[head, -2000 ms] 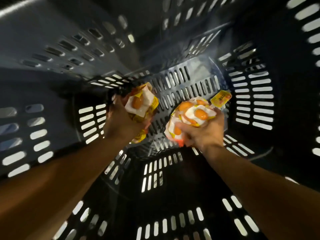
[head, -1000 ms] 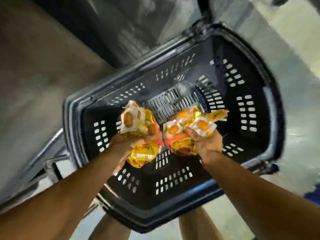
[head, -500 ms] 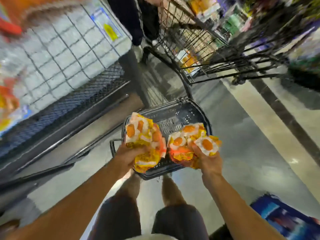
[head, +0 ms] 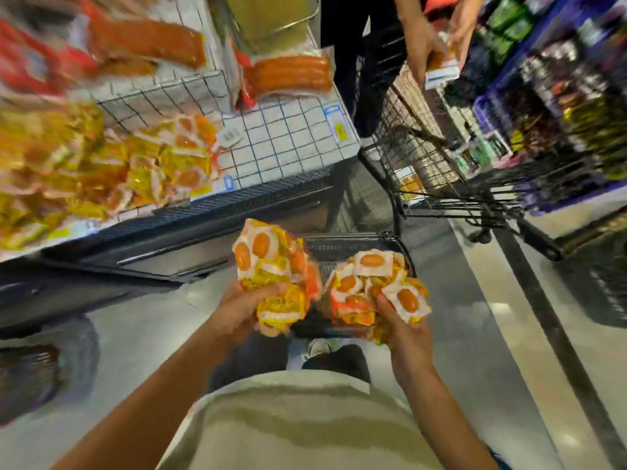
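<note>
My left hand [head: 237, 308] grips a bunch of yellow, white and orange snack packets [head: 271, 269]. My right hand [head: 405, 329] grips a second bunch of the same packets [head: 369, 286]. Both bunches are held at waist height above a black plastic shopping basket [head: 342, 247] on the floor in front of my feet. The basket is mostly hidden behind the packets.
A chest display [head: 288, 137] at the left holds heaps of the same packets [head: 112, 171] and sausage packs [head: 291, 74]. A wire trolley [head: 437, 157] stands ahead on the right, where another person's hands [head: 437, 39] hold a packet. Stocked shelves [head: 559, 89] line the right side.
Both hands have lifted the packet bunches up out of the basket, and my view has risen from inside the basket to the aisle, display and trolley.
</note>
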`<state>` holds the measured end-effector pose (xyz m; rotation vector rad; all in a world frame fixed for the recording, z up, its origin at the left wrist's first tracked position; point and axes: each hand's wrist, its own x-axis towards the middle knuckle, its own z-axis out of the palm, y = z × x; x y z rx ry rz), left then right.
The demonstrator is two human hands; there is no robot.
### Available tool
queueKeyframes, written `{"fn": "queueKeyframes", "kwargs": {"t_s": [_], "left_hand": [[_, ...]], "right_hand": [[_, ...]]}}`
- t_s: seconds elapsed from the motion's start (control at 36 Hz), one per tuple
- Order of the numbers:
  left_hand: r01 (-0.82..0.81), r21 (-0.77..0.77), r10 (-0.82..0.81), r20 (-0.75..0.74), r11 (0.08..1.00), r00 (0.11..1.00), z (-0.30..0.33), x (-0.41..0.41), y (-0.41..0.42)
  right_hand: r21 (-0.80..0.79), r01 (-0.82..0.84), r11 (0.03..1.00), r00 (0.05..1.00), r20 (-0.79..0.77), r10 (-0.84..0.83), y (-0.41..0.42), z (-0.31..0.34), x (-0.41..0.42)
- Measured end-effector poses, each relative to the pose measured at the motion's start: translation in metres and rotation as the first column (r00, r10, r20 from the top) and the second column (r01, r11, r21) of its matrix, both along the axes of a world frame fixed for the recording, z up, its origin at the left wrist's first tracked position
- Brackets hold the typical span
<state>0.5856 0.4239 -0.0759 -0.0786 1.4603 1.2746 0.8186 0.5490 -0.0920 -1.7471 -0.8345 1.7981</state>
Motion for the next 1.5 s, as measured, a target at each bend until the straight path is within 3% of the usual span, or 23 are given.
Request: {"fn": "queueKeyframes", "kwargs": {"t_s": [0.28,0.42,0.69,0.94,1.25,1.36,1.44,1.5], "left_hand": [[-0.191,0.165,0.191,0.016,0.968,0.981,0.031,-0.065,-0.100],[-0.266,0.170,0.273,-0.021,0.949,0.962,0.037,-0.105,-0.164],[-0.305,0.215,0.324,-0.061,0.928,0.944,0.039,-0.173,-0.250],[-0.329,0.265,0.355,-0.053,0.906,0.934,0.059,-0.223,-0.225],[-0.355,0.325,0.412,-0.129,0.877,0.902,0.087,-0.278,-0.166],[-0.407,0.349,0.471,-0.119,0.844,0.874,0.092,-0.288,-0.151],[-0.426,0.329,0.484,-0.117,0.843,0.867,0.092,-0.292,-0.142],[-0.438,0.323,0.494,-0.113,0.839,0.862,0.092,-0.295,-0.137]], "right_hand": [[0.089,-0.147,0.985,0.986,-0.061,0.153,-0.054,0.038,-0.076],[0.126,-0.185,0.975,0.977,-0.085,0.197,-0.099,0.050,-0.122],[0.064,-0.236,0.970,0.959,-0.147,0.243,-0.163,0.071,-0.204],[0.072,-0.172,0.982,0.974,-0.140,0.181,-0.127,0.076,-0.266],[0.178,-0.310,0.934,0.905,-0.246,0.348,-0.020,0.086,-0.401],[0.212,-0.459,0.863,0.861,-0.133,0.490,0.007,0.067,-0.443],[0.233,-0.672,0.703,0.730,0.053,0.681,0.012,0.049,-0.463],[0.273,-0.747,0.606,0.661,0.203,0.723,0.014,0.034,-0.468]]}}
